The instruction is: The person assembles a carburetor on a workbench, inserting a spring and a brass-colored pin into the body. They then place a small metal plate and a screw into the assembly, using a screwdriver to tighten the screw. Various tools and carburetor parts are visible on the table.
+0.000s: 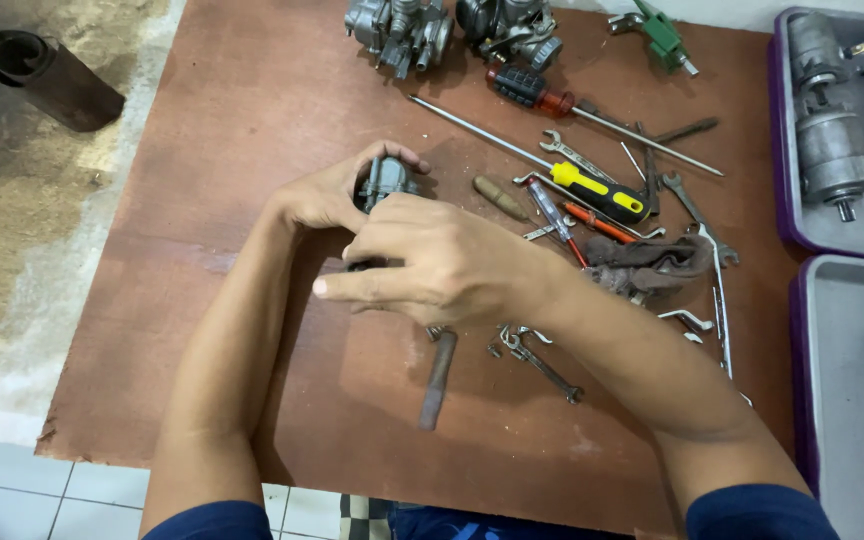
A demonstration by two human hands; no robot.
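A small grey metal carburettor body (384, 180) sits between both hands over a brown wooden board (252, 120). My left hand (337, 190) wraps around its left and far side. Over its near side lies my right hand (432, 265), fingers closed on it and thumb pointing left, so most of the part is hidden. Just below my right hand a dark flat metal bar (437, 380) rests on the board.
Two more carburettors (397, 30) stand at the board's far edge. Screwdrivers (597, 190), spanners (542, 362), a rag (652, 262) and small loose parts lie to the right. Purple-rimmed trays (797, 150) with metal cylinders sit far right. A dark tube (52, 78) lies on the floor at left.
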